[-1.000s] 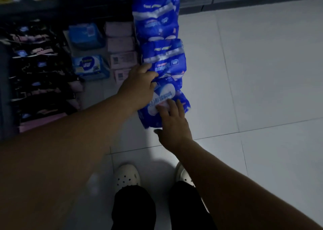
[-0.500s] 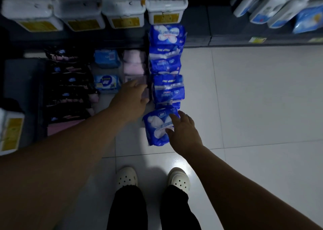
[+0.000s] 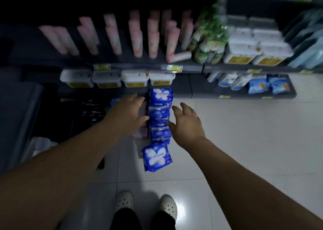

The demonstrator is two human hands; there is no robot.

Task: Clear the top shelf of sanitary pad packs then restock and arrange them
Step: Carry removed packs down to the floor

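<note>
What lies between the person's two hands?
In the head view, a row of blue pad packs runs between the left hand and right hand.

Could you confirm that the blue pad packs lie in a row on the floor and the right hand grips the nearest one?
Not quite: the head view shows the right hand open beside the row of packs, holding nothing; the nearest pack lies untouched. The rest is right.
</note>
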